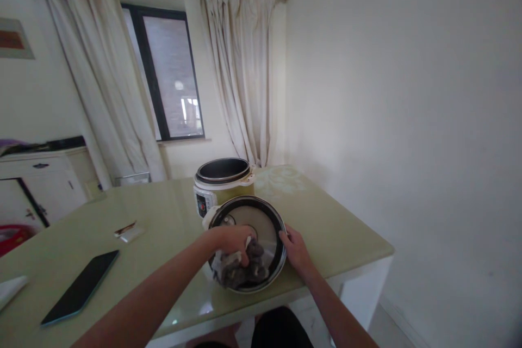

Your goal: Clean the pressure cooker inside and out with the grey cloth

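I see smooth metal inside the lid (267, 225), rough-looking cloth in the rag (240, 271), a glossy worktop (167, 215) and a pot (230, 193) cased in smooth plastic.

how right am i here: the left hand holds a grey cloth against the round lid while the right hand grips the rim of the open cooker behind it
One thing is off: the right hand grips the rim of the round lid, not the open cooker, as the head view shows. The left hand does hold a grey cloth against that lid.
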The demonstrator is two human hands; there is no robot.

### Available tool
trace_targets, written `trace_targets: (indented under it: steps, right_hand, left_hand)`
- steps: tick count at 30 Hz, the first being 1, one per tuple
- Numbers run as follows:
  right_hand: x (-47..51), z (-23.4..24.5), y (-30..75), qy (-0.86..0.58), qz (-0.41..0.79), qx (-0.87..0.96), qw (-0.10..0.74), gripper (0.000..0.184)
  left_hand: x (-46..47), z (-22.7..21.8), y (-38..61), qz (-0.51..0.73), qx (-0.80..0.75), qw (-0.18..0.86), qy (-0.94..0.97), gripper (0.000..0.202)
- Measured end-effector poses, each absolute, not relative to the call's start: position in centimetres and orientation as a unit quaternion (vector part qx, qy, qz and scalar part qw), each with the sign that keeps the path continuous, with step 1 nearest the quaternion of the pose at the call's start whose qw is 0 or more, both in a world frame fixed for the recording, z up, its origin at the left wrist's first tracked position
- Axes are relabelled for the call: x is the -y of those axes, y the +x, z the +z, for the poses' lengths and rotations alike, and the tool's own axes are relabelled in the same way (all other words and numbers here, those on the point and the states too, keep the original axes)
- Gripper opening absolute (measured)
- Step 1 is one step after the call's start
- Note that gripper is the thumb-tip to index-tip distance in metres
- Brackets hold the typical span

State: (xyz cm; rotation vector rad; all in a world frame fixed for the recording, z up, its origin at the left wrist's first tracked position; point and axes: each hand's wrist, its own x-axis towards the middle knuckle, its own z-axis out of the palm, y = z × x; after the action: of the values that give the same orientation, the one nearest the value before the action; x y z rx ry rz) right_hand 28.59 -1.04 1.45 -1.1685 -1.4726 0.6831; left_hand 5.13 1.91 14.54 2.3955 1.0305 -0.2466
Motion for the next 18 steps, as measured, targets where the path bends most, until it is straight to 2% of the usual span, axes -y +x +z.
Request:
trace_targets:
  steps: [4,7,10,12,14,18]
  right_hand:
    - [1.3,1.8,28.3,-0.484,0.268,0.636,0.539,0.04]
    - [1.2,1.5,28.3,-0.5,0.254,0.639,0.526,0.038]
    - [1.0,1.1,28.4,-0.494,0.242,0.649,0.526,0.04]
    - [0.8,0.8,28.4,-0.488,0.243,0.653,0.526,0.043]
    - [0.8,0.7,28.6,-0.489,0.254,0.652,0.521,0.046]
    - [0.8,0.5,29.1,-0.494,0.261,0.638,0.53,0.049]
  left_hand:
    - [-1.6,15.9,2.2,-0.105,-0.431,0.093,0.891,0.057]
    - [-1.4,16.5,2.5,-0.053,-0.455,-0.035,0.888,0.047]
    - [-1.4,15.9,5.0,0.048,-0.467,-0.093,0.878,0.042]
    - [-1.4,14.8,7.5,0.121,-0.469,-0.079,0.871,0.043]
    - [-1.1,13.4,9.8,0.176,-0.465,-0.018,0.867,0.043]
    - [-0.6,11.0,11.1,0.185,-0.434,0.125,0.873,0.038]
